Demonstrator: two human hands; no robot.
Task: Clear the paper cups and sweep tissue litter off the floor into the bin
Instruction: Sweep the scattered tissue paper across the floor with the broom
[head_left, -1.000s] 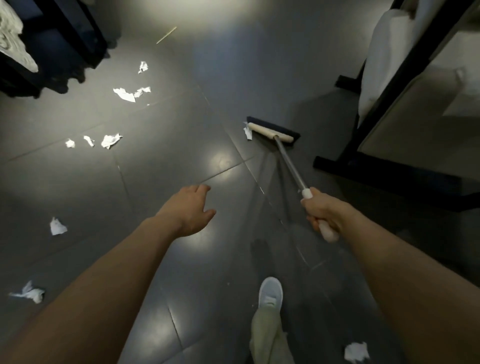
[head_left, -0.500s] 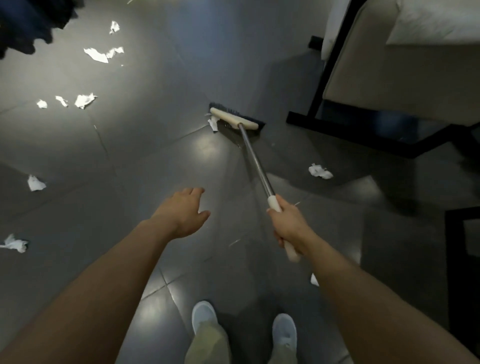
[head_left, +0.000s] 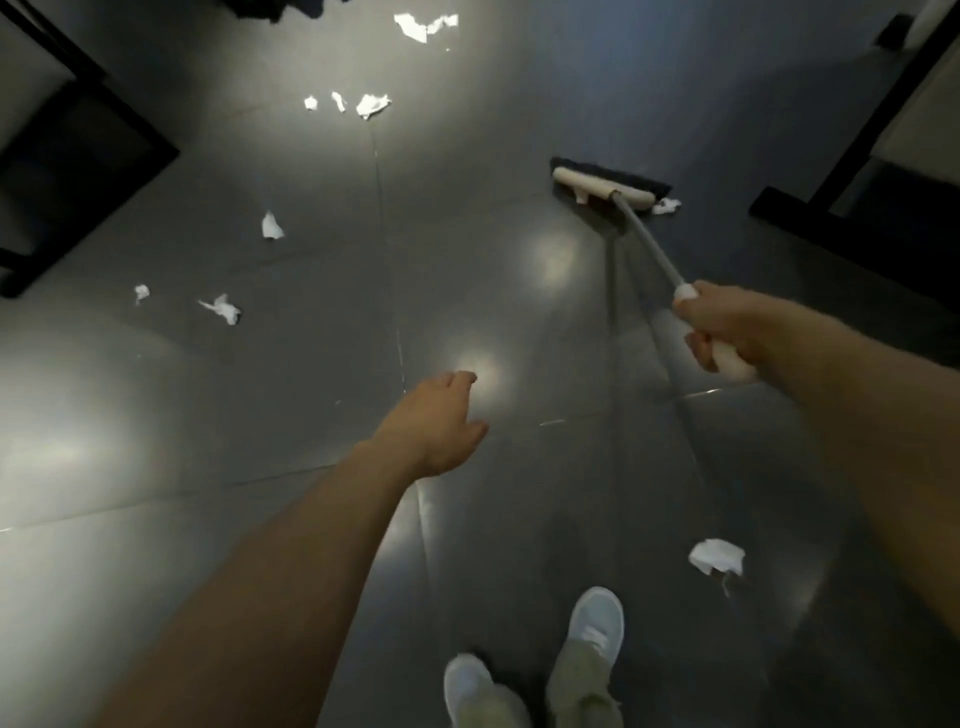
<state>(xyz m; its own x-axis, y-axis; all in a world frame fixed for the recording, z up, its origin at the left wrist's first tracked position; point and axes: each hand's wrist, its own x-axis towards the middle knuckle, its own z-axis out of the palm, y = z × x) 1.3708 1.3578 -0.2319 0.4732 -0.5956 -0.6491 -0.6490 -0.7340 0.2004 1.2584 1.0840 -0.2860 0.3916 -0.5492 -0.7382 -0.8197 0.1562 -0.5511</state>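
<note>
My right hand (head_left: 727, 327) grips the white end of a broom handle (head_left: 652, 241). The broom head (head_left: 605, 184), cream with dark bristles, rests on the dark tiled floor ahead on the right. A tissue scrap (head_left: 666, 206) lies against its right end. My left hand (head_left: 439, 423) hovers over the floor, fingers relaxed, holding nothing. Several white tissue pieces are scattered: one (head_left: 271, 226) left of centre, a pair (head_left: 223, 309) further left, a cluster (head_left: 371, 104) far ahead, and one (head_left: 716, 556) near my right foot. No paper cups or bin show.
Black furniture frames stand at the left edge (head_left: 88, 156) and the right edge (head_left: 852, 171). My two white shoes (head_left: 595, 618) are at the bottom centre. Glossy tiles reflect ceiling lights in the middle of the floor.
The view has swung left, so the broom now sits on the right. The broom head has shifted and a tissue scrap now lies at its right end. My left hand stays empty.
</note>
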